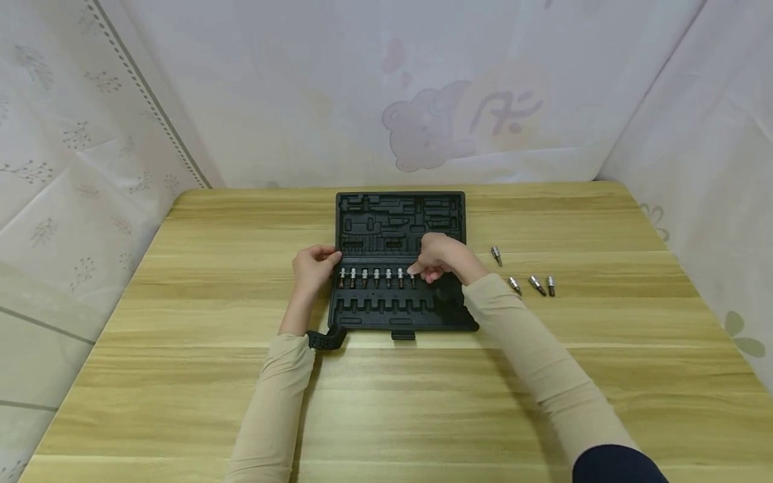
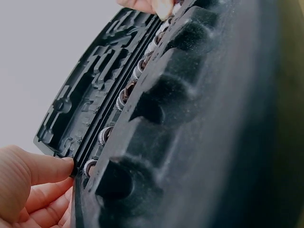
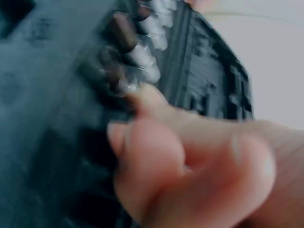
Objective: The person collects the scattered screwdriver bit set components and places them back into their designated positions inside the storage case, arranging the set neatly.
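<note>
An open black plastic case (image 1: 386, 295) lies on the table, its moulded lid (image 1: 386, 231) folded back. Several silver-and-dark bit sockets (image 1: 377, 276) stand in a row across its upper slots. My left hand (image 1: 313, 272) pinches the case's left edge near the hinge between thumb and fingers, close beside the lid's corner. Over the right part of the case, my right hand (image 1: 439, 258) presses its thumb on the row's rightmost bit socket (image 1: 413, 278). In the right wrist view, blurred, the other fingers (image 3: 152, 152) curl loosely below the thumb, off that bit socket.
Several loose bit sockets (image 1: 536, 285) lie on the wooden table (image 1: 386, 416) to the right of the case. A latch (image 1: 403, 334) sticks out at the case's front edge. A black strap (image 1: 327, 337) on the left wrist overlaps the front left corner.
</note>
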A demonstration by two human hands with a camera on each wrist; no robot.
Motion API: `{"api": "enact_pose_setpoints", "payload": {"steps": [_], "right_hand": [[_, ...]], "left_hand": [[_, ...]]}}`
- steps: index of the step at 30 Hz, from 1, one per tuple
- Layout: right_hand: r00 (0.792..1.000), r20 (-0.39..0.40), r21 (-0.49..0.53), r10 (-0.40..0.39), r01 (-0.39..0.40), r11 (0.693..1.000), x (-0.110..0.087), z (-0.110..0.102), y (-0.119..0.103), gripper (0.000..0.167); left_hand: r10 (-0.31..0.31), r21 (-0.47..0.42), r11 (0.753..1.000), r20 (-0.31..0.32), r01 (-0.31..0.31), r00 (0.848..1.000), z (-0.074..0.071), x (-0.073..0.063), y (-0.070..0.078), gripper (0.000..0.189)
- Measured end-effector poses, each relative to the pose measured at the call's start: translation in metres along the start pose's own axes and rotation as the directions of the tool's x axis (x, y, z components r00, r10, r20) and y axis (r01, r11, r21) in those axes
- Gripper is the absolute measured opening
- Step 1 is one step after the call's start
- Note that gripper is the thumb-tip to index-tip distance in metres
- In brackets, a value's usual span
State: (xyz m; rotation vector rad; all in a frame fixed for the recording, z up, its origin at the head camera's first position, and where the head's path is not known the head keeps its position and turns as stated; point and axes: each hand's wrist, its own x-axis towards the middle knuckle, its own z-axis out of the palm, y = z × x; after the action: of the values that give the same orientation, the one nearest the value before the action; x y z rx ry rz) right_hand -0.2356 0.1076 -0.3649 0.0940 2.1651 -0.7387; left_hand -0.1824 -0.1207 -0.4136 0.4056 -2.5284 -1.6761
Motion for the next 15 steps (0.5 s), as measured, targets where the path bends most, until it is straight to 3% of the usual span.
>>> {"api": "enact_pose_setpoints", "payload": {"steps": [6, 15], "right_hand": [[0.997, -0.072, -0.183, -0.021, 0.008, 0.983, 0.0029, 0.0018, 0.0034, 0.026], [0.977, -0.151, -0.279, -0.149, 0.103, 0.955, -0.0054, 0.0076, 0.0062, 0.030]], "left_hand": [[0.014, 0.002, 1.000, -0.004, -0.014, 1.000, 0.0021, 0.0013, -0.0029, 0.019], [0.012, 0.006, 1.000, -0.011, -0.012, 1.000, 0.0015, 0.0020, -0.0032, 0.020]]}}
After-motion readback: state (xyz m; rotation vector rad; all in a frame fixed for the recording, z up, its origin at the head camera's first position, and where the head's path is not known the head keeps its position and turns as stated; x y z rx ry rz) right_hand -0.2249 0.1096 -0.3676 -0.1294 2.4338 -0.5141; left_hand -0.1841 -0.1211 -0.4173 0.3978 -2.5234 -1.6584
